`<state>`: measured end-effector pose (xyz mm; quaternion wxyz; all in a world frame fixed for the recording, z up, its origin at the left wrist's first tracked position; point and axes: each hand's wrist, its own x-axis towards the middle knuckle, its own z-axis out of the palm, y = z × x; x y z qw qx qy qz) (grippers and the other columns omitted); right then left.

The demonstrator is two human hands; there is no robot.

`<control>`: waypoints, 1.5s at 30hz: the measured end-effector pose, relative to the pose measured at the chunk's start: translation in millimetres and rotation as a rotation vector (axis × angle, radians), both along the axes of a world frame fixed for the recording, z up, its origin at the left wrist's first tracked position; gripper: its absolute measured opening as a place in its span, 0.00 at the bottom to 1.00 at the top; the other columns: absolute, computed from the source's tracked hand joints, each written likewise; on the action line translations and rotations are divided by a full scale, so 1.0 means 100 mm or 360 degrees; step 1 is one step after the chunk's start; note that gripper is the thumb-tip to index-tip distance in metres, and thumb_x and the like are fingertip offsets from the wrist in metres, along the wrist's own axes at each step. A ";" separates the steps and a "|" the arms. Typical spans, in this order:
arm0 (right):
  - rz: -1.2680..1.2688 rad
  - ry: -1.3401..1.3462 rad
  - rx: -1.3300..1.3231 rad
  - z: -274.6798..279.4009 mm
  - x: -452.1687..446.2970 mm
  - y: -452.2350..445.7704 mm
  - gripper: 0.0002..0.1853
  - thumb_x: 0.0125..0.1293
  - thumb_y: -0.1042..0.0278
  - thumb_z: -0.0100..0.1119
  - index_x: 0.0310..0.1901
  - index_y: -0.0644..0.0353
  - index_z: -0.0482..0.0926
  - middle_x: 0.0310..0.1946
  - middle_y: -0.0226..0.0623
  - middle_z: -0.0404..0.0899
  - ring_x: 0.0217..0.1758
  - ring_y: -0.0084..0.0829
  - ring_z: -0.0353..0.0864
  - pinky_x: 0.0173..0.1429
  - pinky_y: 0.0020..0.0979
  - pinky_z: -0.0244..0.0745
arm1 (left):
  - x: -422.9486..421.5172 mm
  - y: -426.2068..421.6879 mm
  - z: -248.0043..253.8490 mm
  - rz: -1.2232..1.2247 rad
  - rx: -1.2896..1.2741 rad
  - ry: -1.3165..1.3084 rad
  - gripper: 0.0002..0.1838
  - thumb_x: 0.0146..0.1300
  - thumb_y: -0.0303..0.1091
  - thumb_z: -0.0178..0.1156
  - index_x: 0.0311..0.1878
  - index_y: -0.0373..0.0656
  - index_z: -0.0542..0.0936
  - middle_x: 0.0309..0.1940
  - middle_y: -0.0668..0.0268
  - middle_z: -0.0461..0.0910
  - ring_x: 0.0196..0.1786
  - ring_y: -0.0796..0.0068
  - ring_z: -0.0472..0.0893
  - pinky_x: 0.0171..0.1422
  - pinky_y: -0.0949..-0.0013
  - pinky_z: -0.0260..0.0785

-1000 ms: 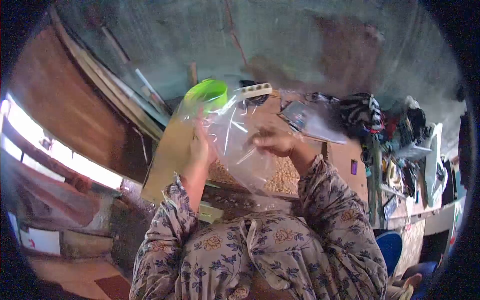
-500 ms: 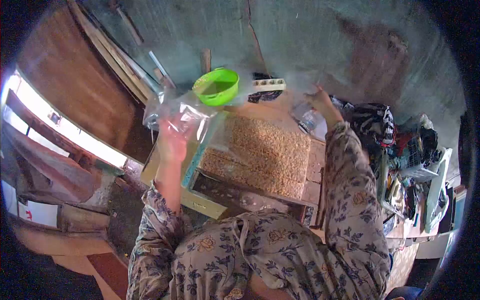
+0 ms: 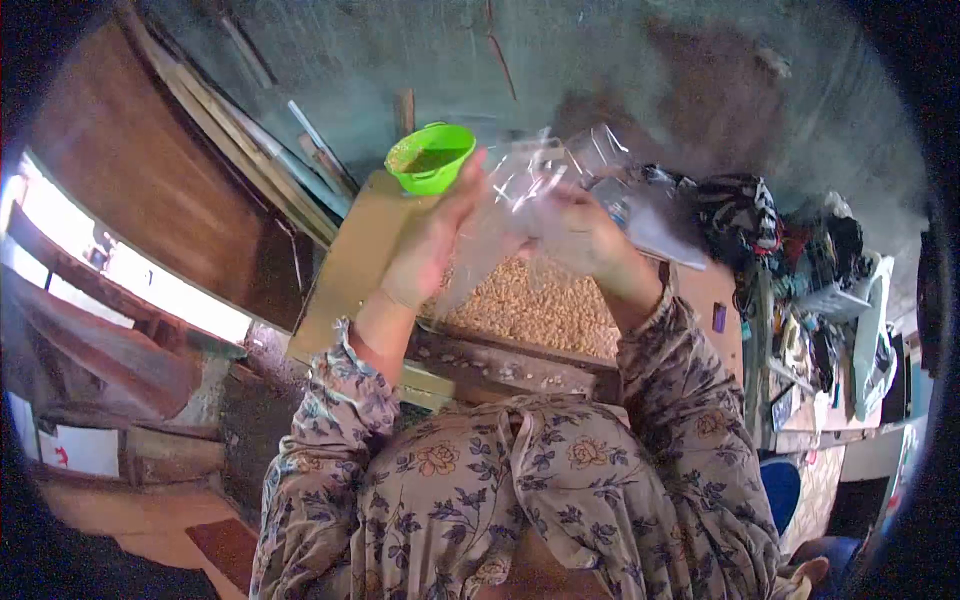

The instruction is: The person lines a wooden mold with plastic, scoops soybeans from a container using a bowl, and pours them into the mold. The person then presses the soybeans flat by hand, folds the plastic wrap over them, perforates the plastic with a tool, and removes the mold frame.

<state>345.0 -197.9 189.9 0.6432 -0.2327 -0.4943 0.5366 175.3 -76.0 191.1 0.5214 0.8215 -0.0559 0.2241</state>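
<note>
Plastic bag (image 3: 532, 187), spread wide before, now looks bunched.

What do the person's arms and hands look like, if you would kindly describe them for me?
The left sleeve and right sleeve are long, loose and greyish-beige, printed with dark blue leaves and orange-brown flowers, and gathered near the wrists. The left hand and right hand are ungloved; blur hides finer detail.

Dim light, bright glare at left
</note>
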 end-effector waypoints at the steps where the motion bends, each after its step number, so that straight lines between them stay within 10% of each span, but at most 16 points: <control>1: -0.0060 0.0260 -0.0193 0.09 -0.09 -0.13 0.21 0.61 0.60 0.48 0.53 0.60 0.65 0.45 0.41 0.74 0.43 0.40 0.75 0.38 0.36 0.75 | 0.03 0.00 -0.04 0.0083 -0.0558 -0.0168 0.33 0.56 0.51 0.51 0.60 0.41 0.61 0.58 0.59 0.62 0.59 0.60 0.65 0.60 0.60 0.58; 6: -0.0161 0.0587 -0.0002 -0.08 -0.30 -0.48 0.27 0.55 0.54 0.54 0.52 0.63 0.66 0.48 0.43 0.71 0.50 0.38 0.72 0.49 0.35 0.71 | -0.12 0.02 -0.44 -0.0494 -0.2050 0.0182 0.30 0.56 0.50 0.51 0.55 0.37 0.66 0.54 0.56 0.66 0.55 0.62 0.68 0.58 0.60 0.60; 10: -0.0718 0.0362 -0.0132 -0.20 -0.39 -0.77 0.27 0.56 0.57 0.53 0.55 0.63 0.63 0.54 0.44 0.65 0.54 0.42 0.69 0.52 0.39 0.69 | -0.25 0.03 -0.39 -0.0805 -0.1385 0.0667 0.19 0.59 0.43 0.52 0.45 0.36 0.72 0.37 0.62 0.76 0.39 0.72 0.77 0.46 0.67 0.69; 16: -0.1518 -0.0085 -0.0381 -0.41 -0.37 -1.40 0.19 0.57 0.66 0.51 0.49 0.64 0.70 0.56 0.42 0.63 0.57 0.40 0.66 0.58 0.35 0.61 | -0.37 0.24 -0.21 0.0113 -0.0008 0.0735 0.11 0.60 0.37 0.52 0.38 0.41 0.78 0.26 0.68 0.76 0.26 0.84 0.74 0.30 0.76 0.67; 18: -0.1742 -0.0349 -0.0511 -0.38 -0.47 -1.60 0.15 0.57 0.68 0.52 0.45 0.65 0.74 0.55 0.41 0.65 0.57 0.36 0.66 0.58 0.31 0.60 | -0.42 0.37 -0.17 0.0134 0.0037 0.0671 0.11 0.59 0.37 0.53 0.37 0.42 0.79 0.25 0.66 0.77 0.28 0.77 0.75 0.33 0.72 0.67; 20: -0.2115 -0.0838 -0.0848 -0.35 -0.61 -1.73 0.07 0.54 0.73 0.56 0.35 0.64 0.78 0.53 0.41 0.68 0.57 0.32 0.64 0.59 0.30 0.58 | -0.43 0.54 -0.20 0.0280 0.0953 -0.0165 0.11 0.58 0.38 0.53 0.37 0.43 0.80 0.27 0.63 0.77 0.33 0.66 0.75 0.39 0.68 0.67; 26: -0.2662 -0.1431 -0.0649 -0.51 -0.86 -2.01 0.07 0.49 0.75 0.59 0.32 0.65 0.79 0.49 0.41 0.70 0.56 0.31 0.66 0.60 0.32 0.58 | -0.60 0.65 -0.09 0.0389 0.1065 -0.0088 0.11 0.56 0.36 0.53 0.40 0.43 0.79 0.33 0.56 0.77 0.40 0.60 0.75 0.43 0.66 0.66; 30: -0.2722 -0.0965 -0.0634 -0.31 -1.18 -1.96 0.04 0.49 0.74 0.59 0.27 0.64 0.80 0.55 0.42 0.64 0.60 0.35 0.61 0.62 0.35 0.55 | -0.68 0.81 -0.01 0.0115 0.0703 0.0198 0.11 0.55 0.33 0.54 0.41 0.42 0.78 0.31 0.57 0.77 0.37 0.63 0.77 0.40 0.68 0.67; 34: -0.3160 -0.2696 -0.0627 -0.05 -1.34 -1.96 0.08 0.50 0.73 0.58 0.34 0.63 0.79 0.51 0.41 0.69 0.57 0.32 0.66 0.58 0.31 0.60 | -0.75 0.78 0.11 0.0167 0.0584 0.0398 0.10 0.58 0.36 0.55 0.36 0.39 0.77 0.25 0.69 0.76 0.31 0.80 0.74 0.37 0.76 0.65; 36: -0.2766 -0.1261 -0.0696 -0.05 -1.29 -2.05 0.05 0.53 0.74 0.54 0.32 0.65 0.75 0.41 0.37 0.74 0.50 0.29 0.70 0.55 0.30 0.62 | -0.73 0.78 0.10 0.0093 0.0435 0.0449 0.09 0.55 0.34 0.58 0.33 0.39 0.77 0.24 0.71 0.75 0.30 0.83 0.73 0.36 0.78 0.64; 41: -0.2390 -0.0825 -0.0741 0.00 -1.07 -2.24 0.04 0.60 0.74 0.48 0.30 0.64 0.71 0.22 0.33 0.71 0.22 0.21 0.72 0.26 0.22 0.68 | -0.74 0.83 0.15 -0.0373 0.0503 0.0492 0.07 0.52 0.31 0.61 0.32 0.40 0.77 0.26 0.72 0.76 0.31 0.82 0.73 0.38 0.77 0.65; 45: -0.2219 -0.1082 -0.1331 -0.12 -0.79 -2.17 0.06 0.58 0.70 0.51 0.28 0.64 0.72 0.18 0.30 0.70 0.17 0.20 0.70 0.22 0.23 0.67 | -0.61 0.96 -0.14 -0.0333 0.0265 0.0876 0.06 0.54 0.31 0.58 0.32 0.39 0.77 0.28 0.68 0.77 0.32 0.79 0.75 0.37 0.74 0.68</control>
